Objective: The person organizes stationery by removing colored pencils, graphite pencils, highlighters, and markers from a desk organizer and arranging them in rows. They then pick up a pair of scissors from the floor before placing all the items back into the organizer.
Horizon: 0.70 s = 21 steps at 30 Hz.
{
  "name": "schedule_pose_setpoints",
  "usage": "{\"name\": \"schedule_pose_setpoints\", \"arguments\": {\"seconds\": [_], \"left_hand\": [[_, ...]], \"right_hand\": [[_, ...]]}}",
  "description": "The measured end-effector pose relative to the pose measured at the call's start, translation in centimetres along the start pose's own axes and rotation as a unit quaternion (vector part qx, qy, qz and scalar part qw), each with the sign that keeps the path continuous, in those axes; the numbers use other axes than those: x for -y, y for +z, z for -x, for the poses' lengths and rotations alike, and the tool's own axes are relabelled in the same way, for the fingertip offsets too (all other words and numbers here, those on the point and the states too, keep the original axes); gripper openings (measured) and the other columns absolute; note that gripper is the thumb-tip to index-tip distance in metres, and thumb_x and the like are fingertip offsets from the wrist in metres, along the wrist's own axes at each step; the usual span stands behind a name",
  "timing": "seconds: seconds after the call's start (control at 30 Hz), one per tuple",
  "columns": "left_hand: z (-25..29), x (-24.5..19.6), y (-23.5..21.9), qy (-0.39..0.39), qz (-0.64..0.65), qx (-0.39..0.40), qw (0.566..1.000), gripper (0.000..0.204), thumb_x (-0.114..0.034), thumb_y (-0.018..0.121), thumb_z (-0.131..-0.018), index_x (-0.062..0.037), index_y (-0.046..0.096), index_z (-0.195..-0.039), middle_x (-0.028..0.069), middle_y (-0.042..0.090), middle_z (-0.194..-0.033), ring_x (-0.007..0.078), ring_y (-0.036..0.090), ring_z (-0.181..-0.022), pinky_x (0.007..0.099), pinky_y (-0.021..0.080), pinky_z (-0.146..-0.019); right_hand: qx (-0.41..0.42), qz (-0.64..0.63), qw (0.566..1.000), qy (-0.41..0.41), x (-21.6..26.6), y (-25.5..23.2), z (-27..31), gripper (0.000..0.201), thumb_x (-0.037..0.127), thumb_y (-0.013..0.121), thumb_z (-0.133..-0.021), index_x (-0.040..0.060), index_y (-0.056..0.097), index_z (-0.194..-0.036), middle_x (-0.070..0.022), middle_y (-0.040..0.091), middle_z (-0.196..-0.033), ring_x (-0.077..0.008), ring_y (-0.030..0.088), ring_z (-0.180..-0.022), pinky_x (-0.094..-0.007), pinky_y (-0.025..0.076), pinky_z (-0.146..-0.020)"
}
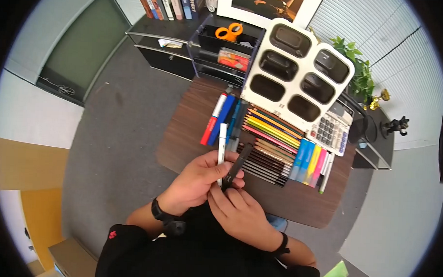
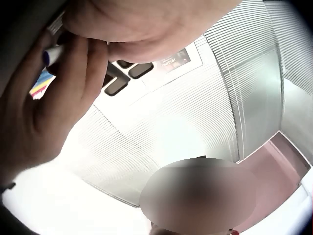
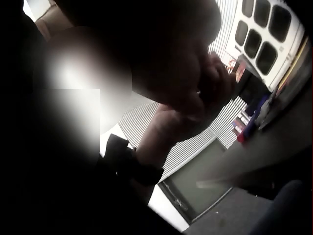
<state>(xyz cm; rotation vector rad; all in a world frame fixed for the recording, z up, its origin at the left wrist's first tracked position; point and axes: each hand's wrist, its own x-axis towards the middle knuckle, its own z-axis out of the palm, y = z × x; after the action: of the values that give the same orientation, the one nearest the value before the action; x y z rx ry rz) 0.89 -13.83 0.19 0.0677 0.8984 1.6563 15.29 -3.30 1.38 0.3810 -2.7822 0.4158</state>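
A white marker (image 1: 222, 144) and a black marker (image 1: 238, 166) stand side by side in my left hand (image 1: 193, 179), its thumb laid across the white one. From below, the fingers of my right hand (image 1: 243, 215) pinch around the lower ends of both. In the left wrist view, the white marker's dark purple end (image 2: 51, 56) pokes out between the fingers of my right hand (image 2: 63, 105), with my left hand (image 2: 146, 24) above. My left hand (image 3: 186, 117) is dim in the right wrist view, where the markers cannot be made out.
On the brown table (image 1: 182, 147) lie rows of colored pencils (image 1: 273, 128), highlighters (image 1: 308, 163) and large red and blue markers (image 1: 215, 118). A white six-compartment tray (image 1: 294, 68) stands behind, beside a calculator (image 1: 329, 131) and a dark organizer with orange scissors (image 1: 229, 32).
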Motion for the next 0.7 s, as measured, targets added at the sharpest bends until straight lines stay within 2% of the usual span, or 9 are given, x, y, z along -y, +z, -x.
{"name": "schedule_pose_setpoints", "arguments": {"seconds": [0.1,0.17,0.23,0.3,0.33,0.4,0.53,0.6,0.7], "left_hand": [[0.1,-1.1,-1.1,0.043,-0.078,-0.035,0.995,0.027,-0.013,0.05,-0.107,0.0013,0.053,-0.13,0.0117,0.066,-0.105,0.0199,0.068,-0.091,0.0338,0.058,-0.083],[-0.9,-1.9,-3.2,0.155,-0.099,-0.088,0.979,0.028,-0.014,0.054,-0.104,-0.0001,0.053,-0.129,0.012,0.067,-0.103,0.0223,0.068,-0.091,0.0343,0.058,-0.08],[-1.9,-3.9,-5.3,0.201,-0.098,-0.146,0.964,0.028,-0.012,0.053,-0.105,0.0004,0.053,-0.13,0.0133,0.066,-0.107,0.0222,0.067,-0.091,0.0343,0.057,-0.081],[-2.9,-5.5,-7.3,0.225,-0.176,-0.224,0.932,0.029,-0.008,0.053,-0.104,0.0014,0.052,-0.131,0.0136,0.066,-0.108,0.0208,0.067,-0.094,0.0325,0.057,-0.081],[-3.2,-6.0,-7.7,0.224,-0.178,-0.223,0.932,0.029,-0.008,0.053,-0.104,0.0013,0.052,-0.131,0.0136,0.066,-0.108,0.0208,0.067,-0.094,0.0325,0.057,-0.081],[-3.8,-6.6,-8.2,0.196,-0.373,-0.28,0.863,0.031,-0.002,0.054,-0.1,0.0024,0.052,-0.131,0.013,0.065,-0.11,0.019,0.066,-0.097,0.0313,0.056,-0.082],[-4.9,-6.8,-8.9,0.179,-0.433,-0.27,0.841,0.038,-0.004,0.061,-0.095,0.0046,0.052,-0.131,0.014,0.066,-0.112,0.0202,0.066,-0.101,0.0319,0.056,-0.088],[-5.0,-6.8,-8.2,0.237,-0.509,-0.285,0.777,0.042,-0.006,0.065,-0.093,0.0051,0.052,-0.131,0.0171,0.066,-0.118,0.0243,0.066,-0.11,0.0341,0.054,-0.094],[-4.7,-7.1,-6.9,0.206,-0.531,-0.259,0.78,0.042,-0.006,0.066,-0.094,0.0044,0.053,-0.132,0.0138,0.064,-0.121,0.0223,0.063,-0.112,0.033,0.051,-0.1]], "right_hand": [[-0.041,-0.087,0.995,0.01,-1.0,-1.5,-0.2,0.034,0.013,0.062,-0.086,0.0032,0.065,-0.118,-0.0162,0.06,-0.127,-0.0272,0.065,-0.093,-0.0362,0.053,-0.081],[-0.029,-0.109,0.993,0.034,-1.3,-2.8,1.0,0.038,0.01,0.066,-0.084,0.0012,0.062,-0.121,-0.0194,0.06,-0.127,-0.03,0.066,-0.093,-0.0387,0.054,-0.083],[-0.051,-0.14,0.979,0.141,-1.8,-3.8,2.2,0.038,0.006,0.071,-0.082,0.0009,0.062,-0.118,-0.019,0.061,-0.124,-0.0319,0.065,-0.093,-0.0407,0.053,-0.083],[-0.045,-0.131,0.974,0.179,-2.8,-3.7,4.2,0.037,0.005,0.073,-0.081,0.0005,0.062,-0.116,-0.0178,0.062,-0.121,-0.0332,0.064,-0.093,-0.0421,0.052,-0.084],[-0.034,-0.12,0.967,0.222,-3.1,-3.5,5.3,0.036,0.004,0.074,-0.08,0.0002,0.062,-0.114,-0.0166,0.064,-0.117,-0.0344,0.064,-0.094,-0.0434,0.052,-0.085],[-0.025,-0.111,0.962,0.25,-3.5,-3.0,7.6,0.034,0.005,0.073,-0.081,0.0004,0.062,-0.113,-0.0154,0.064,-0.115,-0.0348,0.063,-0.094,-0.0439,0.051,-0.085],[-0.013,-0.109,0.946,0.305,-3.1,-2.5,10.4,0.026,0.005,0.073,-0.081,0.0011,0.064,-0.106,-0.0136,0.067,-0.108,-0.035,0.064,-0.095,-0.0436,0.051,-0.084],[-0.017,-0.118,0.941,0.317,-2.9,-2.3,10.7,0.024,0.005,0.073,-0.081,0.0012,0.065,-0.104,-0.0134,0.067,-0.107,-0.0346,0.064,-0.094,-0.0434,0.051,-0.084],[-0.032,-0.119,0.938,0.324,-2.7,-2.0,10.7,0.021,0.005,0.072,-0.081,0.0016,0.066,-0.101,-0.0132,0.067,-0.104,-0.0338,0.064,-0.092,-0.0431,0.051,-0.083]]}}
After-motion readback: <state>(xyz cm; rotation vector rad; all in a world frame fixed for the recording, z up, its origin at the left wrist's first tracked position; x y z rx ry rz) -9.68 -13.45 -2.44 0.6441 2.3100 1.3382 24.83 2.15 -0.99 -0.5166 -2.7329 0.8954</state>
